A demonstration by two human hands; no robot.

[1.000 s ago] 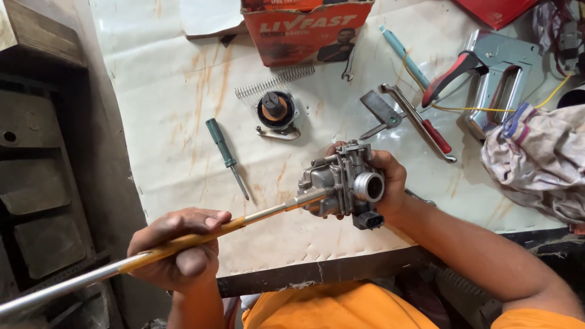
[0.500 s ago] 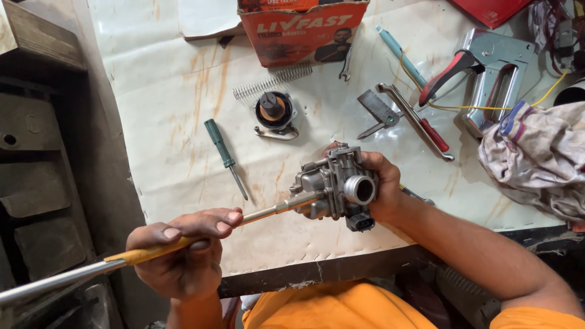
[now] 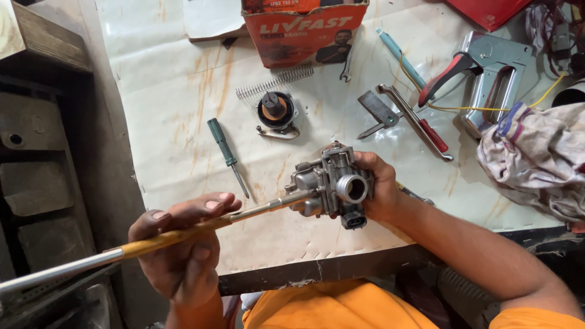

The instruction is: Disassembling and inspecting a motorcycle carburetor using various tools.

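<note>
Centrally, the right hand (image 3: 381, 186) is closed around a grey cast-metal carburettor body (image 3: 332, 186), gripping it from behind and holding it above the near edge of the pale, rust-stained sheet-covered tabletop (image 3: 170, 91); the round open bore of the part faces the camera. The left hand (image 3: 183, 244), fingers curled and thumb beneath, is wrapped about a long thin metal rod with a yellow mid-section (image 3: 164, 239). The rod runs from the lower left corner of the view up and to the right, and its tip meets the left side of the carburettor body.

On the tabletop beyond the hands lie, well apart from one another: a green-handled screwdriver (image 3: 226, 153) to the left; a coiled steel spring (image 3: 274, 82); a round black cap with a brown centre (image 3: 275, 109) resting just beside a small bent metal clip (image 3: 277, 132); and an orange cardboard box (image 3: 304, 27) at the far edge. To the right lie a small spanner (image 3: 346, 64), a teal-handled tool (image 3: 399, 58), a red-handled metal tool (image 3: 420, 125), a grey staple gun with a red-and-black lever (image 3: 487, 76), and a crumpled, soiled cloth (image 3: 536, 158). An orange garment (image 3: 329, 307) shows at the bottom of the view.
</note>
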